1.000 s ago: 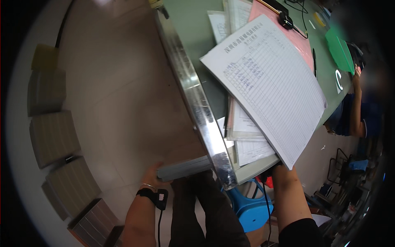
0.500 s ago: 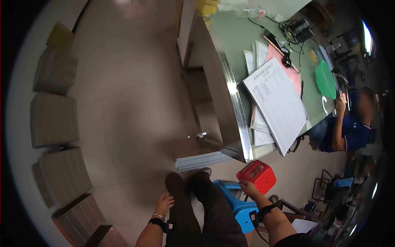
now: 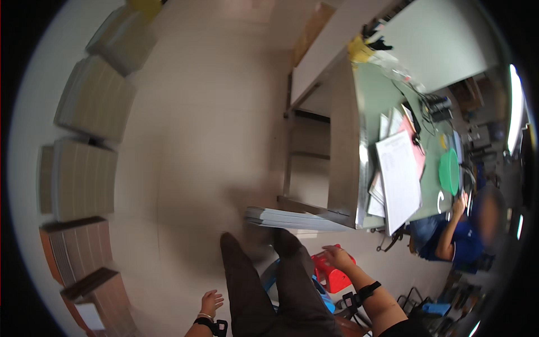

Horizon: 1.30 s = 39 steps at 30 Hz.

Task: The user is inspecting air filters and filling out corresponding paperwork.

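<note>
While the person stands at the near end of the green-topped table (image 3: 370,92), I can see both bare hands low down, short of its corner. The left hand (image 3: 210,304) hangs well to the left of the table, its fingers loosely spread with nothing in them; nearest to it is a leg of the dark trousers (image 3: 244,286). The right hand (image 3: 337,257) is just off the table's near end, over the red stool (image 3: 339,277). Its fingers reach leftward, partly extended; from here I cannot tell whether they touch the stool or have any hold on it. Farther from the table than the red stool is a blue stool (image 3: 324,296), mostly hidden by the legs. At the table's near end, a pile of grey panels (image 3: 292,218) juts out to the left. Up on the table lie loose papers (image 3: 400,182), with a green basket (image 3: 449,172) to their right. Beside the table's right edge is a co-worker in a blue top (image 3: 469,233), and well off to the table's left, stacks of flat panels (image 3: 84,180) line the wall.
</note>
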Available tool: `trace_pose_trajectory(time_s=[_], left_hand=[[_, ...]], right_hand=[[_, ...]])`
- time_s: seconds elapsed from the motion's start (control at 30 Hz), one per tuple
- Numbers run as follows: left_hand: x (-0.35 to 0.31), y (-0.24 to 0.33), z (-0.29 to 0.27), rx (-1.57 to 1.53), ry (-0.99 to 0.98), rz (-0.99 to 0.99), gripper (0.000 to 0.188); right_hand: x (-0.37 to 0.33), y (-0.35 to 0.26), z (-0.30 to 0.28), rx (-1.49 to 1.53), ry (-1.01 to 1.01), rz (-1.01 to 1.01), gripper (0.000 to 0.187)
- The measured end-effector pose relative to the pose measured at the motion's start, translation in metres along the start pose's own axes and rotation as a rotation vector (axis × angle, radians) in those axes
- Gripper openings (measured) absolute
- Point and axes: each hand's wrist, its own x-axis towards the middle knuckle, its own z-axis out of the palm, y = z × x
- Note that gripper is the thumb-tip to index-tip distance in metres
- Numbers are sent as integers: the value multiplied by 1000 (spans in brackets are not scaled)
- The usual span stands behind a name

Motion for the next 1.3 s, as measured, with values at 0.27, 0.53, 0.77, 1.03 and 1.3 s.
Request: trace_pose_trajectory(time_s=[0.27, 0.53, 0.77, 1.03, 1.3], left_hand=[[35, -174, 104, -353, 88, 88, 34], [52, -331, 247, -229, 548, 143, 32], [86, -351, 378, -256, 443, -230, 58], [42, -264, 355, -1047, 443, -103, 88], [21, -264, 331, -621, 685, -16, 82]], right_hand=[[73, 36, -9, -444, 189, -462, 36], [93, 36, -11, -415, 119, -567, 29], [95, 27, -26, -674, -61, -587, 33], [115, 46, -39, -778, -157, -647, 36], [123, 48, -34, -800, -74, -684, 37]])
